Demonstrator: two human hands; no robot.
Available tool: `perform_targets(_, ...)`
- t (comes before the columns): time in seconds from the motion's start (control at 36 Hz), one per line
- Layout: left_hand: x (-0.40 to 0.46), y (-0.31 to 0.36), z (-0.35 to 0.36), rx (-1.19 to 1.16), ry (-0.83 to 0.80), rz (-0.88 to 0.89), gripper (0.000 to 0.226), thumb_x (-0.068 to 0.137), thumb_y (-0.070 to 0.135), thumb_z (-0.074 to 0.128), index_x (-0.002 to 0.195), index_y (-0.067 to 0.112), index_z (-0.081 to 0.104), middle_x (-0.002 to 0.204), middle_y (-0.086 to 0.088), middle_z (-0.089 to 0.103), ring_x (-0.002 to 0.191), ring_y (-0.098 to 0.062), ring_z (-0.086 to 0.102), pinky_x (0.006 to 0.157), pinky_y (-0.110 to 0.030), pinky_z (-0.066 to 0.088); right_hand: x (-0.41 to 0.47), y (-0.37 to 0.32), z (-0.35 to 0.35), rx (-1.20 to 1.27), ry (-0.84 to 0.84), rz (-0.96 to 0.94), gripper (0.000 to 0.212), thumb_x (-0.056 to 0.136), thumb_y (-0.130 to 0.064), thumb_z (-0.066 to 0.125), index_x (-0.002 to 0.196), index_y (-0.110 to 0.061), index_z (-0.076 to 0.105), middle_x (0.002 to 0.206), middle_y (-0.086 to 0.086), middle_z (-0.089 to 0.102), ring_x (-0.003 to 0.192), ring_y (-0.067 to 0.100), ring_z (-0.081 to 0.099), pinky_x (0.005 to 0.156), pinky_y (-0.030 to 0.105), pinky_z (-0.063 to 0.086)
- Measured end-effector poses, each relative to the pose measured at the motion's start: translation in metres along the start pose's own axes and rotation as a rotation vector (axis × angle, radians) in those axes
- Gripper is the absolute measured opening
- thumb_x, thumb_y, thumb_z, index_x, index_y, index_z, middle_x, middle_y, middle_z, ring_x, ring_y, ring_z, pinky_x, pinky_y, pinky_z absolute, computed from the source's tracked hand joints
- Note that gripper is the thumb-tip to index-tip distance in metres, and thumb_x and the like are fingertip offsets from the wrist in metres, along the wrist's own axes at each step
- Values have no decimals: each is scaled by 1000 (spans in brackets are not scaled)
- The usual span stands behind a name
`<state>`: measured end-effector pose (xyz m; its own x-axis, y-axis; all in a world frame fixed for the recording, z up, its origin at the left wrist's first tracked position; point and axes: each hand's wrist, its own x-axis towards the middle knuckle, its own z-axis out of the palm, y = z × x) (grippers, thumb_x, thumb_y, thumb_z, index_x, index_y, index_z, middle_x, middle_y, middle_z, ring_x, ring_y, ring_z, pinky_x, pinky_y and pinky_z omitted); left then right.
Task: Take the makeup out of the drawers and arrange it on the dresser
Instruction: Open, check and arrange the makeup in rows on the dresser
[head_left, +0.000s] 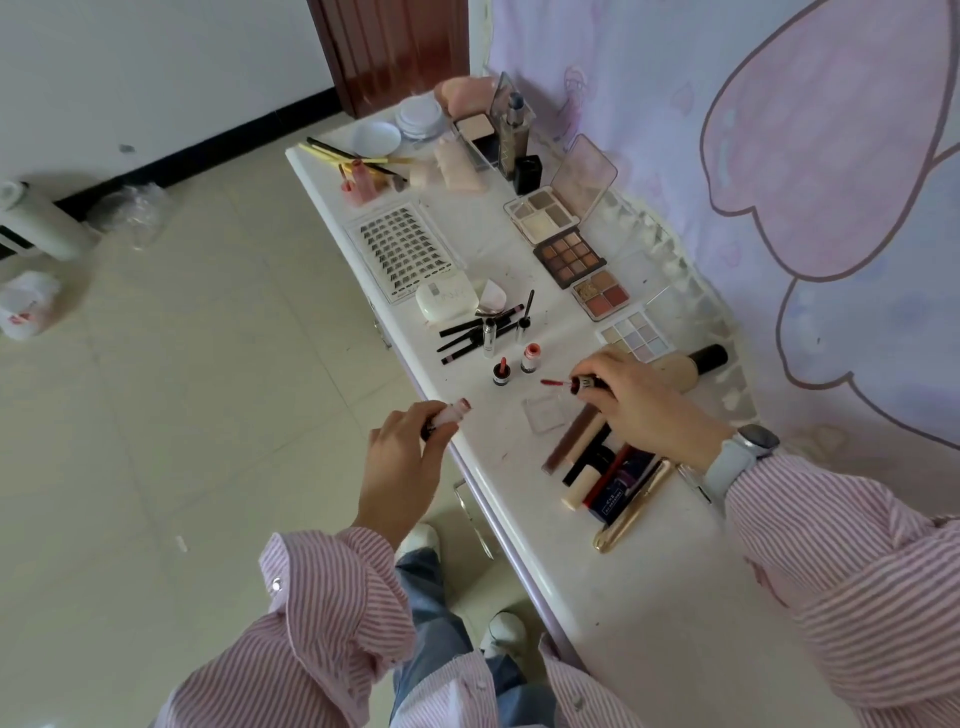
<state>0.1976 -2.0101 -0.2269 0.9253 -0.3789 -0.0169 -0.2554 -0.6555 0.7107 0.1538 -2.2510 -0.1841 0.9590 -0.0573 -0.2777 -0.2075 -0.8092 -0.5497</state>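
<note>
— four open palettes on the dresser (649, 597), counted from my feed: a pale one with a hinged clear lid (543, 215), a brown nine-pan grid (570, 255), a small warm-toned one (601, 294) and a pastel one (629, 332), in a line along the wall side.

— and the hands?

— i see two. my left hand (402, 457) curls round a small clear lip gloss tube (451, 414), uncapped, held just off the front edge. my right hand (636, 402) pinches the dark cap with its wand (563, 384); the red tip points left, above the white top.

— how many small bottles near them?

— two, upright, just beyond the wand: a dark red one (502, 372) and a coral one (530, 357). both look glossy, round, with black bases.

— anything else?

— one flat sheet of false lashes (401, 249) in rows, one white rounded compact (447, 300), one cream foundation bottle (685, 366) lying on its side, and a heap of boxes and tubes (608, 475) under my right wrist. i cannot count those.
</note>
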Motion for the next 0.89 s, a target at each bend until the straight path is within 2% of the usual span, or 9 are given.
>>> perform_targets(0.08, 4, 11, 8, -228, 17, -182, 19, 94, 36, 47, 102, 22, 56, 98, 9, 65, 95, -12, 57, 85, -33, 44, 1, 3, 7, 156, 104, 74, 24, 93, -18, 51, 115, -10, 53, 106, -1, 49, 90, 9, 49, 75, 16, 39)
perform_targets(0.17, 8, 25, 22, -432, 17, -311, 16, 95, 34, 46, 104, 21, 49, 97, 12, 67, 92, -5, 61, 73, -14, 46, 7, 2, 19, 241, 114, 122, 24, 93, -19, 50, 117, -13, 50, 109, -5, 48, 94, 9, 52, 75, 18, 46)
perform_targets(0.25, 12, 32, 36, -507, 48, -364, 15, 92, 37, 51, 101, 24, 49, 91, 10, 67, 86, -1, 63, 66, -11, 47, 16, 3, 34, 317, 170, 146, 23, 92, -17, 53, 114, -14, 48, 111, -3, 50, 95, 8, 54, 84, 28, 52)
perform_targets(0.31, 15, 32, 45, -527, 68, -378, 9, 91, 33, 56, 97, 28, 52, 87, 11, 66, 85, -3, 63, 66, -9, 47, 22, 7, 42, 318, 212, 134, 22, 91, -16, 54, 112, -13, 48, 114, 1, 51, 95, 9, 54, 87, 25, 49)
perform_targets(0.47, 23, 27, 62, -414, 176, -279, 14, 85, 23, 67, 98, 22, 61, 95, 5, 66, 87, -7, 60, 76, -17, 48, 32, 12, 54, 244, 241, 47, 21, 90, -17, 54, 111, -12, 51, 109, 1, 55, 97, 9, 54, 88, 28, 47)
perform_targets(0.58, 26, 27, 69, -378, 194, -256, 12, 85, 22, 67, 93, 27, 59, 92, 11, 64, 89, -8, 59, 78, -16, 45, 29, 14, 56, 250, 148, 12, 22, 91, -18, 53, 113, -12, 52, 110, 0, 57, 99, 11, 55, 92, 33, 47)
perform_targets(0.69, 26, 23, 76, -326, 200, -237, 13, 83, 23, 68, 95, 25, 62, 89, 19, 60, 92, -12, 59, 83, -31, 49, 25, 16, 57, 190, 80, -21, 26, 92, -27, 51, 116, -16, 52, 113, -2, 58, 103, 13, 54, 94, 32, 45)
perform_targets(0.81, 28, 25, 80, -248, 215, -223, 16, 82, 24, 70, 96, 20, 65, 84, 30, 52, 95, -14, 57, 87, -38, 45, 26, 19, 58, 190, 187, -43, 24, 90, -19, 56, 112, -11, 55, 107, -2, 56, 96, 9, 53, 87, 23, 44)
perform_targets(0.89, 29, 30, 83, -201, 232, -224, 20, 81, 25, 70, 98, 17, 65, 86, 22, 55, 96, -14, 54, 88, -34, 39, 33, 23, 60, 191, 294, -7, 24, 84, -12, 63, 106, -7, 57, 102, 1, 53, 92, 9, 49, 81, 18, 41)
